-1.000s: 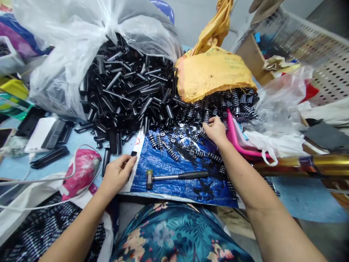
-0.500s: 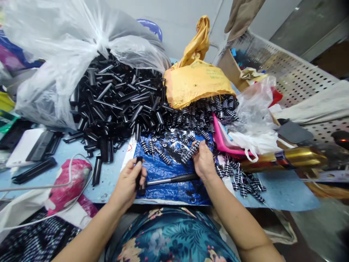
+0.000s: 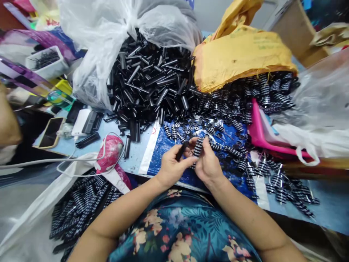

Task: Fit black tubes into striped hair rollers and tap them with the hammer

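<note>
My left hand (image 3: 173, 165) is closed around a dark, tube-like piece (image 3: 181, 151), its end pointing up. Close against it, my right hand (image 3: 209, 164) pinches a black-and-white checkered roller (image 3: 198, 147), with my left thumb touching its lower side. Both hands meet over a blue plastic sheet (image 3: 158, 160) in front of my body. Around them on the sheet lie more checkered rollers, some with thin metal rods, and small black discs (image 3: 188, 127). What lies beneath my hands is hidden.
A large heap of black tubes (image 3: 152, 83) spills from a clear plastic bag (image 3: 92, 72). Checkered rollers come out of a yellow sack (image 3: 242, 54). A pink tray (image 3: 257, 127) stands at right. Left are a phone (image 3: 51, 133), cables and a red wrapped bundle (image 3: 110, 153); a person's arm (image 3: 8, 120) shows.
My hands, apart before, have come together, bringing the dark piece and the checkered roller side by side. The black-handled metal shaft is out of sight now. The view has turned left and down.
</note>
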`<state>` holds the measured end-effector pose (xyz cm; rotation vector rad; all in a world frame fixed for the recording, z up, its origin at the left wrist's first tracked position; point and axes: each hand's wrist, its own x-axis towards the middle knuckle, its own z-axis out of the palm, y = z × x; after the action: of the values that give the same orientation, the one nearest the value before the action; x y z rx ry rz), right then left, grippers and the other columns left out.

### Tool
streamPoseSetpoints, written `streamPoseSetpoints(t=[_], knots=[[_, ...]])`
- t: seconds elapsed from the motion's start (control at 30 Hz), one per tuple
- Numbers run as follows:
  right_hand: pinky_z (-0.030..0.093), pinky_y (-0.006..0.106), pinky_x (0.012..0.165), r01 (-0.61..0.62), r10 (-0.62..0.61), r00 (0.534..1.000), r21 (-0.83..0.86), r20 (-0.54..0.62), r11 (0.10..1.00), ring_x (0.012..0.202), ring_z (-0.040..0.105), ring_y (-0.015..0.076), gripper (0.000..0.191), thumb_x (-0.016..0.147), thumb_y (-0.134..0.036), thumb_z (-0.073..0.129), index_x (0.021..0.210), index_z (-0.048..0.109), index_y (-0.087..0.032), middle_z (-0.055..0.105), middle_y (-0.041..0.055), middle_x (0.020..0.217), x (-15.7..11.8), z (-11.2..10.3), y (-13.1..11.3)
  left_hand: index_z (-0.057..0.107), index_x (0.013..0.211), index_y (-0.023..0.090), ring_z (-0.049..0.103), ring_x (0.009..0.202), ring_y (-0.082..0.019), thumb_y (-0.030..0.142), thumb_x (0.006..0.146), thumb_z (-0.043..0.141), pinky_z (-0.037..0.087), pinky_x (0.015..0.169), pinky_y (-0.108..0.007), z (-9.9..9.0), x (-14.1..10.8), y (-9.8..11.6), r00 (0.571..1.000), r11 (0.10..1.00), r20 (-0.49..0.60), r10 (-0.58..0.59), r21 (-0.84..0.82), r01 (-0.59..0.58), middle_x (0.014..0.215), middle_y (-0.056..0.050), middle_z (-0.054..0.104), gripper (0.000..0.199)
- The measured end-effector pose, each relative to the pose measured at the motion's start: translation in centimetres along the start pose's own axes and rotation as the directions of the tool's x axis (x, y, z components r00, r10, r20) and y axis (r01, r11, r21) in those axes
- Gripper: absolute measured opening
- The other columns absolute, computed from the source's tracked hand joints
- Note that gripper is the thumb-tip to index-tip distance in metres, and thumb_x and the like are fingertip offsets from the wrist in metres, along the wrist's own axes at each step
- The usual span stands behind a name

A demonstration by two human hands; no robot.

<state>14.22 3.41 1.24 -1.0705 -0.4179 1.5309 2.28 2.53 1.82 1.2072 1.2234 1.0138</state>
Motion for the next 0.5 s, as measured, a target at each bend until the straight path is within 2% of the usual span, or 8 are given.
streamPoseSetpoints(t=[0.1,0.13,0.17,0.2,0.27,0.33,0.4,0.5], knots=[[0.056,0.042,0.095,0.173,-0.150,0.982,-0.241,0.111,0.955,0.113,0.065,0.0256,0.053,0.090,-0.069,0.052,0.112,0.067,-0.022,0.069,0.0102,0.118,-0.1,-0.8,0.4,0.066,0.086,0.019,0.049,0.064,-0.013,0.038,0.073,0.079,0.041,0.062,-0.027,0.3,0.3,0.0,1.000,1.000,0.029,-0.002,0.019,0.002,0.072,0.001,0.059,0.027],[0.052,0.046,0.103,0.297,-0.243,0.951,-0.340,0.192,0.892,0.128,0.058,0.0287,0.060,0.087,-0.070,0.057,0.124,0.063,-0.023,0.064,0.0120,0.132,-0.1,-1.4,0.4,0.065,0.084,0.019,0.047,0.062,-0.012,0.039,0.074,0.078,0.039,0.060,-0.027,0.1,0.3,0.0,0.999,1.000,0.026,-0.022,0.022,0.021,0.069,0.002,0.056,0.026],[0.048,0.049,0.110,0.438,-0.335,0.895,-0.435,0.296,0.787,0.140,0.047,0.0317,0.073,0.081,-0.071,0.065,0.136,0.056,-0.024,0.054,0.0131,0.146,0.0,-2.2,0.2,0.064,0.081,0.018,0.045,0.061,-0.012,0.041,0.074,0.078,0.037,0.058,-0.027,-0.2,0.2,0.0,0.999,0.999,0.022,-0.048,0.014,0.048,0.067,0.003,0.053,0.027],[0.043,0.052,0.115,0.577,-0.400,0.814,-0.507,0.421,0.640,0.148,0.035,0.0341,0.088,0.074,-0.069,0.074,0.146,0.046,-0.026,0.043,0.0135,0.156,0.0,-3.0,0.1,0.063,0.080,0.018,0.044,0.061,-0.011,0.042,0.074,0.078,0.036,0.057,-0.026,-0.7,0.0,0.0,0.997,0.997,0.025,-0.074,-0.002,0.074,0.065,0.003,0.052,0.029],[0.037,0.057,0.119,0.784,-0.415,0.621,-0.536,0.665,0.314,0.153,0.024,0.0362,0.108,0.069,-0.059,0.083,0.157,0.029,-0.029,0.028,0.0140,0.164,0.1,-4.4,-0.4,0.062,0.078,0.018,0.043,0.061,-0.011,0.043,0.073,0.081,0.036,0.057,-0.026,-1.5,-0.3,0.0,0.993,0.993,0.051,-0.110,-0.039,0.113,0.065,0.003,0.051,0.032],[0.039,0.058,0.118,0.869,-0.358,0.485,-0.484,0.798,0.098,0.150,0.032,0.0356,0.106,0.076,-0.049,0.082,0.160,0.021,-0.029,0.032,0.0156,0.162,0.1,-5.2,-0.7,0.063,0.079,0.017,0.044,0.060,-0.010,0.046,0.072,0.082,0.037,0.057,-0.025,-2.0,-0.5,0.0,0.989,0.989,0.070,-0.127,-0.071,0.132,0.067,0.003,0.052,0.035],[0.043,0.057,0.116,0.885,-0.365,0.432,-0.466,0.825,-0.005,0.144,0.043,0.0350,0.105,0.079,-0.047,0.080,0.161,0.019,-0.026,0.041,0.0169,0.157,-0.1,-5.4,-0.8,0.064,0.085,0.017,0.043,0.056,-0.009,0.055,0.079,0.074,0.036,0.054,-0.025,-2.0,-0.6,0.0,0.986,0.980,0.055,-0.154,-0.120,0.160,0.068,0.002,0.055,0.041],[0.048,0.054,0.113,0.877,-0.417,0.393,-0.470,0.819,-0.096,0.140,0.048,0.0357,0.108,0.075,-0.051,0.082,0.160,0.023,-0.021,0.048,0.0179,0.152,-0.6,-5.0,-0.8,0.065,0.093,0.015,0.040,0.050,-0.008,0.065,0.092,0.051,0.033,0.050,-0.025,-1.6,-0.8,-0.1,0.983,0.962,-0.001,-0.186,-0.201,0.182,0.068,0.001,0.057,0.052]])
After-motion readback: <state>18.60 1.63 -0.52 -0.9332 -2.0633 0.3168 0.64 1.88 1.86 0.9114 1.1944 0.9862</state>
